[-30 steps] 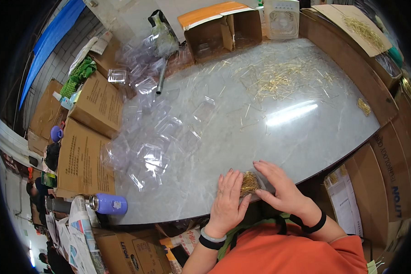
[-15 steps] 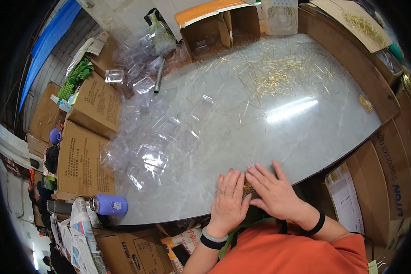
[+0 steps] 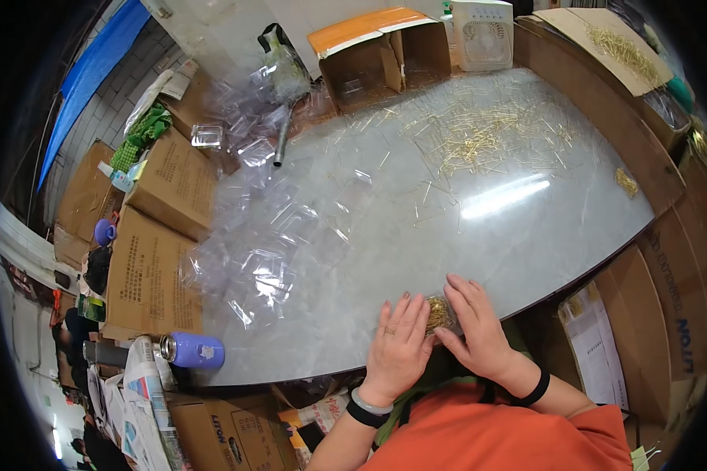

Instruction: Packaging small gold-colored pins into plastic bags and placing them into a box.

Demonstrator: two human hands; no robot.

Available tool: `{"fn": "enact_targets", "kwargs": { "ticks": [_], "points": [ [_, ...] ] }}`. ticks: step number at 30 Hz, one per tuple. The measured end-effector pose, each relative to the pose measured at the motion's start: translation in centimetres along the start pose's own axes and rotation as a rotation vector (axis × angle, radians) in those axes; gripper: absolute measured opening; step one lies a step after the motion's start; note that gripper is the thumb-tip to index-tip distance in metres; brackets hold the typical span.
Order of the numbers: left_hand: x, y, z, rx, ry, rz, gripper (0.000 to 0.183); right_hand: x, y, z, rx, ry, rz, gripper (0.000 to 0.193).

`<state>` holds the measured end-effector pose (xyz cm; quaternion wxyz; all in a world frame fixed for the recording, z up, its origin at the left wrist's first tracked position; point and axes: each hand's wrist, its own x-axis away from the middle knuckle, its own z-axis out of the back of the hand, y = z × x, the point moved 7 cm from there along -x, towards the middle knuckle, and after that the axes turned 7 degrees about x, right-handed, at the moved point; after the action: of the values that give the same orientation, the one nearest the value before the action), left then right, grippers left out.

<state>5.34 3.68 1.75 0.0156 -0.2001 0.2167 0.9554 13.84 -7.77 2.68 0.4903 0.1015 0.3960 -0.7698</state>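
Note:
At the table's near edge, a small clear plastic box (image 3: 438, 313) filled with thin gold-coloured metal pins sits between my two hands. My left hand (image 3: 401, 339) presses against its left side, fingers straight and close together. On the other side, my right hand (image 3: 478, 334) holds it with the fingers along the edge and the thumb at the near corner. Parts of the box are covered by my fingers. Farther off, a loose heap of the same gold pins (image 3: 479, 141) spreads over the grey table (image 3: 385, 275).
Empty clear plastic boxes (image 3: 263, 275) lie piled along the table's left side. A dark tube (image 3: 282, 140) lies near them. A purple bottle (image 3: 196, 350) stands at the near left corner. Cartons (image 3: 153, 275) line the left; an open divided carton (image 3: 361, 74) and a white fan (image 3: 483, 35) stand behind.
My hands have drawn slightly apart at the box, so its gold contents show more. My right fingers have come closer together. The whole view has shifted slightly.

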Motion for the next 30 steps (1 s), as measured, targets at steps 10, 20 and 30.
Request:
{"fn": "enact_targets", "kwargs": {
  "ticks": [10, 20, 30],
  "points": [
    [0.3, -0.5, 1.0, 0.199, 0.138, 0.049, 0.076, 0.1, -0.8, -0.5, 0.124, -0.068, 0.017, 0.075],
    [0.7, -0.9, 0.4, 0.194, 0.081, 0.057, 0.081, -0.9, -1.0, -1.7, 0.216, -0.223, 0.057, 0.076],
    [0.6, -1.0, 0.4, 0.185, 0.082, 0.069, 0.076, -1.3, -1.1, -1.8, 0.196, -0.189, 0.072, 0.075]
  ]
}}
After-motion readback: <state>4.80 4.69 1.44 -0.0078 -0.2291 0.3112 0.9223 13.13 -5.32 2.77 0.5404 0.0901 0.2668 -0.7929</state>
